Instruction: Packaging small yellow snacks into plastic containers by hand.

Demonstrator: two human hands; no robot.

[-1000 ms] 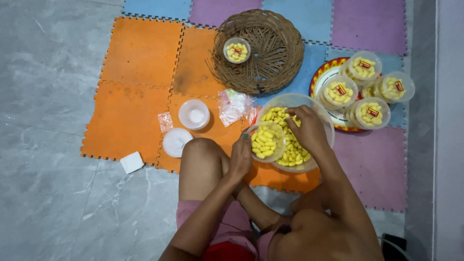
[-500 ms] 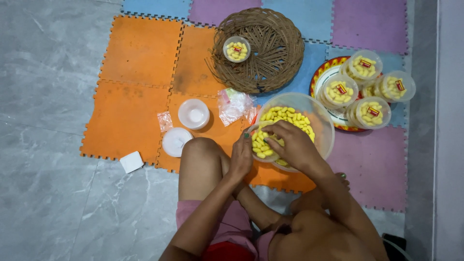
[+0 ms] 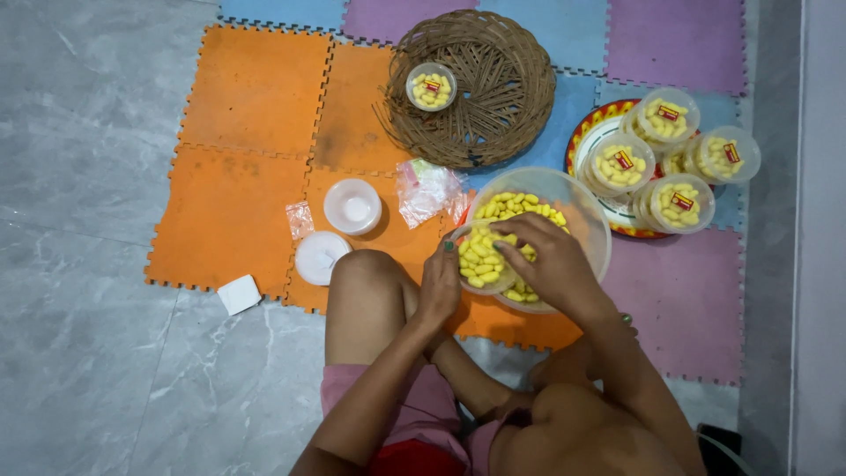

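Right hand point(image 3: 548, 260) shifted over small tub point(image 3: 480, 258), fingers curled | left hand point(image 3: 439, 284) gripping tub

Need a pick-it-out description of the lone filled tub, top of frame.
Find the round woven basket at the top of the foam mats. Inside it, left of centre, sits one small clear tub of yellow pieces. The other filled tubs crowd a patterned plate; this one stands alone.

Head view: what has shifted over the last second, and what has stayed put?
The right hand came back from the far side of the big clear bowl to the small tub of yellow pieces, fingers over its rim. The left hand still holds that tub. The wicker basket, white lids and filled tubs have not moved.
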